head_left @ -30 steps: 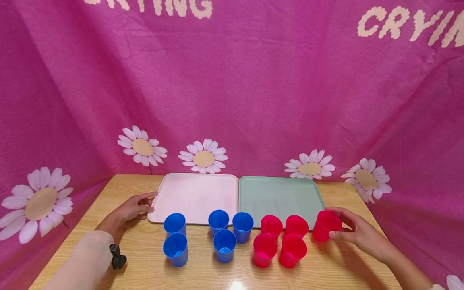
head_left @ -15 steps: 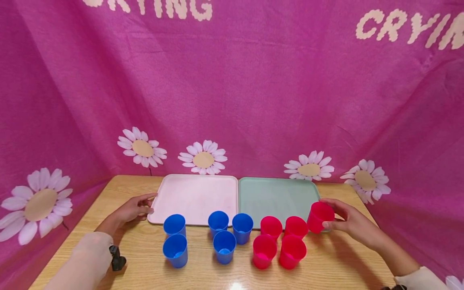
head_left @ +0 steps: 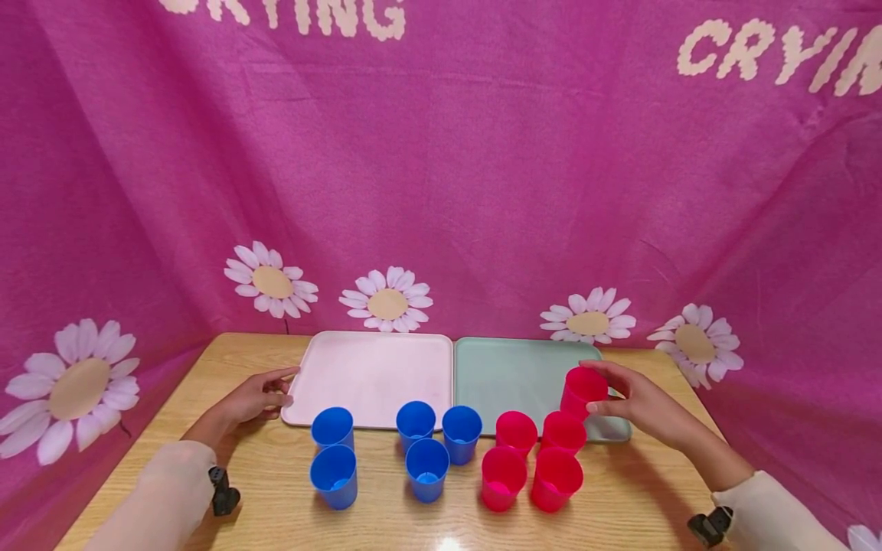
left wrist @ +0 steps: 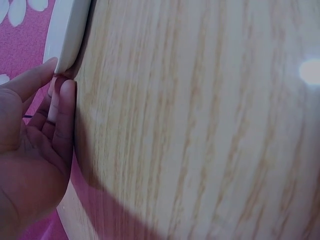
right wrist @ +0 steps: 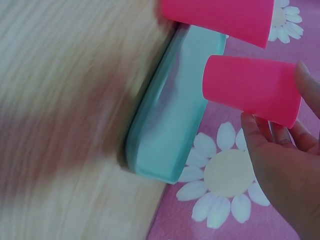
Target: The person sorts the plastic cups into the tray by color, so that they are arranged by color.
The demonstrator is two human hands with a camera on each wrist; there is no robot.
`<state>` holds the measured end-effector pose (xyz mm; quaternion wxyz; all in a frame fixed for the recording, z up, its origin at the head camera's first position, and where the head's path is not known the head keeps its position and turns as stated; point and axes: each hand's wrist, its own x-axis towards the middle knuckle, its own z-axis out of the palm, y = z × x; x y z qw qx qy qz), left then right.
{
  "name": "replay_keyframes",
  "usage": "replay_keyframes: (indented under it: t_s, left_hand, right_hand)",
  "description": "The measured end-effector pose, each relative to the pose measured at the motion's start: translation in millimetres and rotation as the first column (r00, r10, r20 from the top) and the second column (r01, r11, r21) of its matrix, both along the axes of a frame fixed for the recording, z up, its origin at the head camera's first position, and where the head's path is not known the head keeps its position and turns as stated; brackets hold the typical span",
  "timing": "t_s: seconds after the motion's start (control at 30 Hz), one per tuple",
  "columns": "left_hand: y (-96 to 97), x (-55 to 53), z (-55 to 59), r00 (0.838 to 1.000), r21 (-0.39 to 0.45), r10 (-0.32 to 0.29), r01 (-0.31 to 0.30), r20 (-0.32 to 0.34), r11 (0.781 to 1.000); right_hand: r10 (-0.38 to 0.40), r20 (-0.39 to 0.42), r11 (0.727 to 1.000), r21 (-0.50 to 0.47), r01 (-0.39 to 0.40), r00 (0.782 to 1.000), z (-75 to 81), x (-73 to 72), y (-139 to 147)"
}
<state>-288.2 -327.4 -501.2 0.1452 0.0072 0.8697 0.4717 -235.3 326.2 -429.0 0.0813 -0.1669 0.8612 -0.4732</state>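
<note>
Five blue cups (head_left: 427,474) and four red cups (head_left: 504,482) upright on the wooden table (head_left: 269,474) in the head view, just in front of a pink tray (head_left: 372,375) and a green tray (head_left: 513,375). Pinches a fifth red cup (head_left: 583,392) between thumb and fingers of the right hand (head_left: 642,402), over the right part of the green tray; contact with the tray unclear. Touches the pink tray's left rim with the left hand (head_left: 251,394). In the left wrist view, thumb and fingertips at the rim; cannot tell pinching from mere touching. In the right wrist view, another red cup (right wrist: 220,19) near the held one, daisy-patterned cloth (right wrist: 230,172) beyond.
</note>
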Motion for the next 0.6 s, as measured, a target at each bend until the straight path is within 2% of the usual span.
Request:
replay_keyframes:
  t_s: [0.3, 0.6]
  left_hand:
    - [-0.7, -2.0, -1.1, 1.0, 0.022, -0.003, 0.003, 0.006, 1.0]
    - [-2.4, -4.6, -4.2, 1.0, 0.032, -0.017, 0.017, -0.01, 0.999]
  right_hand:
    - [0.034, 0.037, 0.999, -0.041, -0.032, 0.999, 2.2, -14.2, -18.5]
    - [0.05, 0.001, 0.999, -0.014, -0.05, 0.999, 6.1, -26.7, -35.9]
